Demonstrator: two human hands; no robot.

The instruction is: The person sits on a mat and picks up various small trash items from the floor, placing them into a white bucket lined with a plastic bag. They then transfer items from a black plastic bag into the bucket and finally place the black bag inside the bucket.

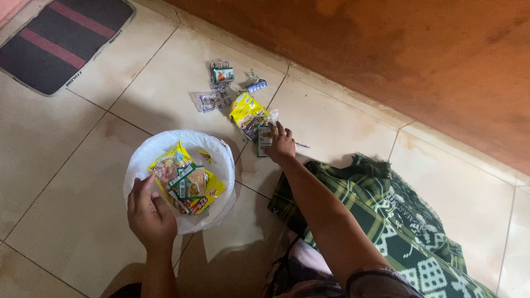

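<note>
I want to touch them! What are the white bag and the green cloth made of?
White bag: probably thin plastic; it looks glossy and half see-through. The left hand holds its rim. Green cloth: seems woven fabric, matte, with soft folds and a checked pattern.

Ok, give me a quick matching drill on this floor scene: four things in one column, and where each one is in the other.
Things:
1. left hand
2. right hand
3. striped mat
4. green plaid cloth

Places:
A. top left corner of the floor
B. on the small green packet
C. by the right forearm
D. on the rim of the white bag

Pairs: 1-D, 2-B, 3-A, 4-C
</note>
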